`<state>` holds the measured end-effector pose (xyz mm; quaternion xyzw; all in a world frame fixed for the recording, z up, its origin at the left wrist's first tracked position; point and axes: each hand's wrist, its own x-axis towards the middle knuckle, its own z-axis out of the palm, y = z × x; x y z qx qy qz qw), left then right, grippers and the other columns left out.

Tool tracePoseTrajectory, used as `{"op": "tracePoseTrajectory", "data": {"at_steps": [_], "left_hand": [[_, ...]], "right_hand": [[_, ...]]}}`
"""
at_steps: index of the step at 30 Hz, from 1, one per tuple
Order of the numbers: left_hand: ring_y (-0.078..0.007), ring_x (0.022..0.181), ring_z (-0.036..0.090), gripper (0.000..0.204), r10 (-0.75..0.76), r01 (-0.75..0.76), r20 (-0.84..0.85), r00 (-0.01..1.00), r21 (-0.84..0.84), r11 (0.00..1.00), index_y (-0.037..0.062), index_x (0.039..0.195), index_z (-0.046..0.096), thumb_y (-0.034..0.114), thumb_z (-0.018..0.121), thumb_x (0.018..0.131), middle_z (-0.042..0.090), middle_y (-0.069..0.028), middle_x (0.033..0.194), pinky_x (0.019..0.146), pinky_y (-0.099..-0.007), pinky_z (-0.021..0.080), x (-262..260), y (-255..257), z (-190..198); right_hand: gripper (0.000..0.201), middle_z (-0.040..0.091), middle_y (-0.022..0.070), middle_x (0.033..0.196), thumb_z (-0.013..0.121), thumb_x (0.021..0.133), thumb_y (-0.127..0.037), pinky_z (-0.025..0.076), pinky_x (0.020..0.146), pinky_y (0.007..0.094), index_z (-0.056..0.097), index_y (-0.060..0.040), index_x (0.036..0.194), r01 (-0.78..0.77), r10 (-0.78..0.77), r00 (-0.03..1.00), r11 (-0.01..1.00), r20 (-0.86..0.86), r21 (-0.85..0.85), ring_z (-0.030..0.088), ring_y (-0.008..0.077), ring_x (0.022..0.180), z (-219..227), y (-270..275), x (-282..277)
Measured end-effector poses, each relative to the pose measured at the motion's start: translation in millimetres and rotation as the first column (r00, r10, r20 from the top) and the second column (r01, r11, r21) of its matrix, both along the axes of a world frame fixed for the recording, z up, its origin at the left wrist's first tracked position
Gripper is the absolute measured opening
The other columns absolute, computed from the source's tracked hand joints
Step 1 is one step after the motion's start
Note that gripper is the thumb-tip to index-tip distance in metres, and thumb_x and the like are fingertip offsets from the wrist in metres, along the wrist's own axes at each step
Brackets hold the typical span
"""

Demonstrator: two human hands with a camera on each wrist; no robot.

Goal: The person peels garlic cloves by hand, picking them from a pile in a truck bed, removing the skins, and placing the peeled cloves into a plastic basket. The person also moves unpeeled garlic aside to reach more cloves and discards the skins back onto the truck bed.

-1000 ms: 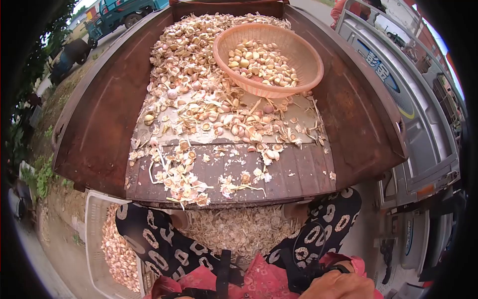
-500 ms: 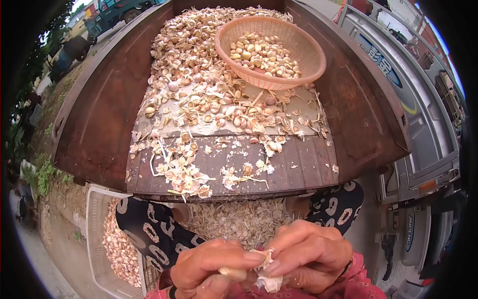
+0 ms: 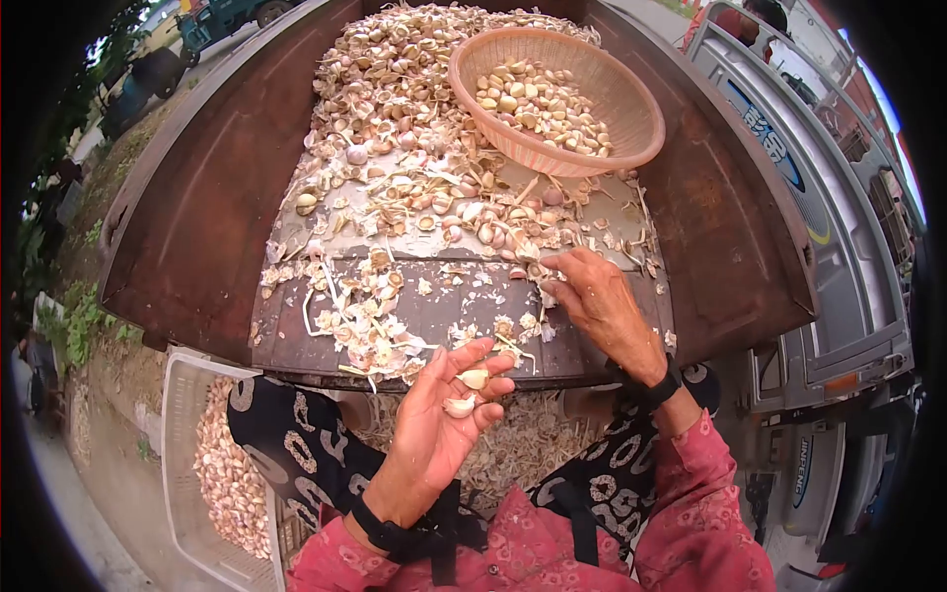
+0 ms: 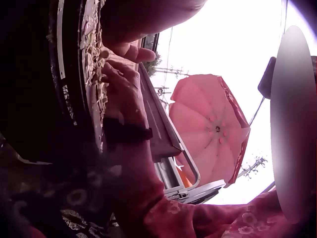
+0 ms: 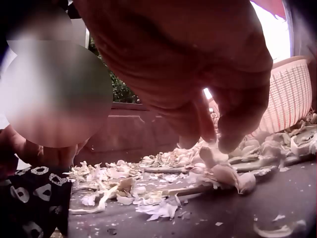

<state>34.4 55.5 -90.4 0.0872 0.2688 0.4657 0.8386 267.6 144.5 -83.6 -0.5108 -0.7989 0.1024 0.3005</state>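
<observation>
My left hand point(image 3: 441, 414) is turned palm up, fingers relaxed, and carries two pale garlic cloves point(image 3: 460, 406) near the front edge of the metal bed. Out over the bed, my right hand point(image 3: 604, 308) reaches down with its thumb and fingers pinching a piece of garlic point(image 5: 213, 154). More cloves point(image 5: 233, 177) lie right below those fingertips among dry skins and stalks. Behind them spreads a big heap of unpeeled garlic point(image 3: 395, 99). An orange plastic basket point(image 3: 641, 123) on the bed contains peeled cloves point(image 3: 538, 104).
Rusty side walls point(image 3: 232, 187) flank the bed. A white crate point(image 3: 178, 434) of cloves stands low at the left, beside the person's knee. Garlic litter point(image 3: 493, 444) covers the ground between the legs. A grey vehicle point(image 3: 819, 227) stands at the right; a red umbrella point(image 4: 210, 124) rises behind.
Half a second ago both hands were together near the lap, working on garlic. Now the left is turned palm up with two cloves, and the right has moved forward to the garlic on the bed.
</observation>
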Motion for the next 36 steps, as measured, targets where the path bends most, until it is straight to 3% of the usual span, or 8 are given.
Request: {"op": "tracePoseTrajectory", "data": {"at_steps": [3,8,10,12,17,24,31,36], "left_hand": [[-0.0246,0.108,0.063,0.051,0.015,-0.015,-0.031,0.999,0.009,1.0,-0.0022,0.137,0.046,0.037,0.032,0.108,0.059,-0.0204,0.128,0.083,-0.0332,0.053,-1.2,1.0,5.3],[-0.0265,0.112,0.062,0.051,0.0,0.002,-0.069,0.998,0.022,1.0,-0.0024,0.136,0.047,0.038,0.032,0.108,0.057,-0.021,0.13,0.086,-0.0351,0.054,-5.0,3.9,3.0],[-0.0243,0.105,0.065,0.049,-0.01,0.017,-0.136,0.991,0.05,0.999,-0.0024,0.136,0.047,0.036,0.035,0.107,0.06,-0.0206,0.126,0.079,-0.0316,0.055,-1.8,6.1,2.6],[-0.0219,0.099,0.066,0.044,-0.037,0.06,-0.189,0.981,0.114,0.992,-0.0014,0.133,0.048,0.033,0.04,0.107,0.062,-0.0188,0.121,0.073,-0.0286,0.054,3.2,8.3,3.8],[-0.01,0.074,0.062,0.026,-0.032,0.098,-0.298,0.954,0.207,0.973,0.0054,0.118,0.049,0.023,0.058,0.101,0.065,-0.0087,0.102,0.051,-0.0187,0.045,15.3,6.6,2.3],[-0.0041,0.061,0.05,0.016,0.038,0.11,-0.442,0.896,0.305,0.946,0.0054,0.108,0.055,0.02,0.059,0.101,0.063,-0.0047,0.091,0.044,-0.0161,0.032,17.9,-1.7,5.1],[-0.0038,0.058,0.047,0.019,0.086,-0.032,-0.245,0.966,0.215,0.976,0.0042,0.106,0.057,0.022,0.053,0.104,0.064,-0.0062,0.088,0.041,-0.0147,0.029,24.7,-11.7,6.6],[-0.005,0.06,0.052,0.021,0.15,-0.077,-0.262,0.954,0.268,0.96,0.0019,0.109,0.057,0.021,0.054,0.103,0.066,-0.0099,0.092,0.041,-0.0139,0.032,0.9,-1.7,6.3]], "right_hand": [[0.013,0.062,0.0182,0.088,0.066,0.085,-0.008,0.049,0.076,0.0456,0.066,-0.0013,0.096,-0.005,0.03,0.989,0.986,0.147,-0.166,0.063,0.0379,0.086,-19.5,21.2,8.5],[0.015,0.065,0.0156,0.087,0.067,0.084,-0.008,0.051,0.071,0.0414,0.066,-0.0005,0.097,-0.075,0.082,0.996,0.989,0.046,-0.13,0.065,0.0325,0.08,-16.2,20.5,13.2],[0.017,0.067,0.0079,0.087,0.069,0.087,-0.01,0.051,0.065,0.0321,0.065,-0.0005,0.1,-0.087,-0.071,0.939,0.897,-0.336,-0.433,0.065,0.0179,0.075,0.2,2.9,4.7],[0.021,0.065,0.0013,0.091,0.07,0.09,-0.008,0.052,0.068,0.0216,0.062,0.0012,0.107,-0.315,-0.171,0.724,0.78,-0.668,-0.541,0.063,0.007,0.08,2.6,-15.0,-5.8],[0.032,0.068,0.0068,0.106,0.069,0.091,-0.004,0.051,0.064,0.0193,0.064,0.0025,0.122,-0.508,-0.197,0.547,0.694,-0.813,-0.51,0.061,0.0053,0.077,12.8,-51.9,-27.9],[0.02,0.066,0.0021,0.09,0.074,0.085,-0.004,0.046,0.059,0.0196,0.072,-0.0021,0.105,-0.374,0.103,0.727,0.889,-0.679,-0.265,0.059,0.0058,0.073,11.2,-63.0,-34.8],[0.016,0.066,0.0078,0.081,0.077,0.079,0.0,0.051,0.062,0.0286,0.07,-0.0008,0.093,-0.238,0.274,0.845,0.962,-0.459,0.136,0.067,0.0185,0.076,9.8,-71.1,-38.7],[0.023,0.068,0.0082,0.084,0.074,0.078,0.0,0.053,0.067,0.0342,0.07,-0.0022,0.101,-0.327,0.225,0.828,0.938,-0.513,-0.116,0.067,0.0257,0.076,31.3,-81.8,-16.6]]}}
